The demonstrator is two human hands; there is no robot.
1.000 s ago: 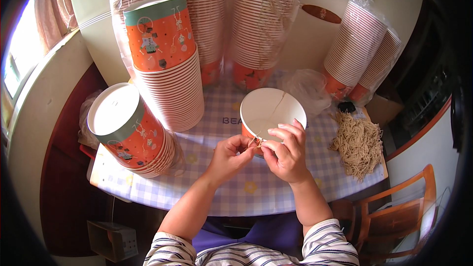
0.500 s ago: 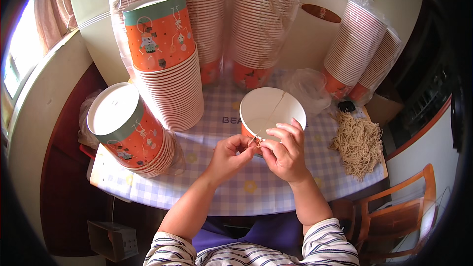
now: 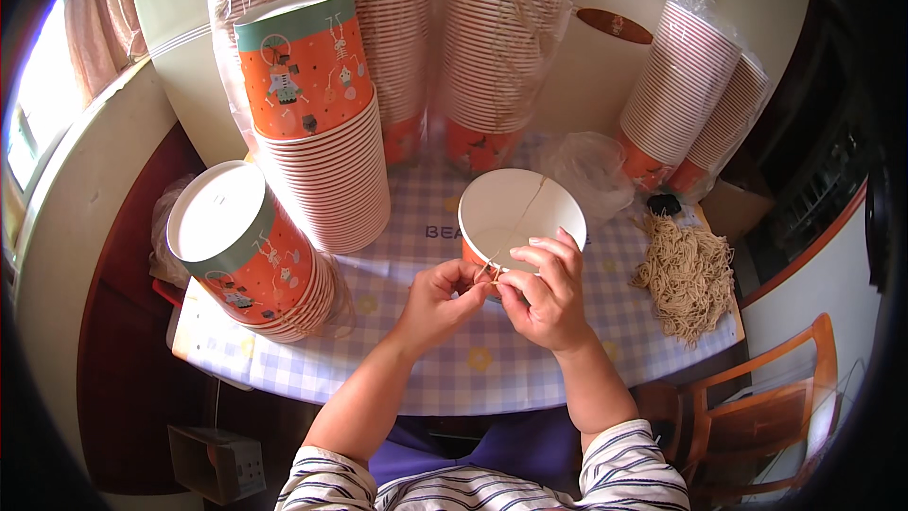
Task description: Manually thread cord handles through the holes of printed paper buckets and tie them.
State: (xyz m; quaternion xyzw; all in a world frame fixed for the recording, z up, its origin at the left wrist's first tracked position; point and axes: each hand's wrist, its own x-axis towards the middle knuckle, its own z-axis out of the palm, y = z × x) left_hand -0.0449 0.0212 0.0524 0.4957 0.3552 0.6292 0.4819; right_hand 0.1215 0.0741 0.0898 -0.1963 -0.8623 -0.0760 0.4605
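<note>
Left hand and right hand are pinching a thin string crossing the inverted orange paper cup at table centre, plastic-wrapped cup stacks standing far behind.

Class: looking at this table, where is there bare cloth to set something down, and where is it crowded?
Bare checked tablecloth lies along the near edge, below both hands, and between the tilted cup stack and the left hand. The back is crowded with wrapped cup stacks; the string pile fills the right.

Upturned cup centre of table, cup stacks left, string pile right.
</note>
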